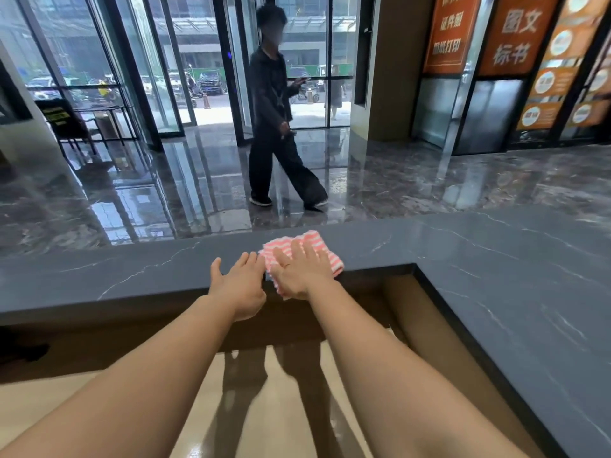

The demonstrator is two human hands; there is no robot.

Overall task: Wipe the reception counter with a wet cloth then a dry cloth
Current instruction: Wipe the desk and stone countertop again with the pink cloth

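Reception counter [496,259]: dark grey stone with thin white veins, L-shaped, one run crossing the view and the other coming back along the right. Its surface shows pale reflections.

A pink-and-white striped cloth [312,240] lies folded on the cross run, near the inner corner of the L and hanging slightly over the near edge. Whether it is wet or dry cannot be told.

The right hand [297,269] lies flat on the cloth, palm down, fingers straight and slightly spread, pressing rather than gripping. The left hand [243,285] is just beside it on the left, at the counter's near edge, fingers straight and thumb spread, holding nothing. Its fingertips reach the cloth's left edge; contact cannot be made out.

Surroundings: below the counter, on the near side, is a beige lower desk [205,424] with shadows of both arms on it. Beyond the counter is a glossy dark marble floor [429,180]. A passer-by [274,127] in dark clothes is mid-stride there, well apart from the counter. Behind are tall glass doors [205,61] with the street outside. A dark chair [66,123] stands far left. Orange signboards [515,34] and metal doors [486,114] are at right.
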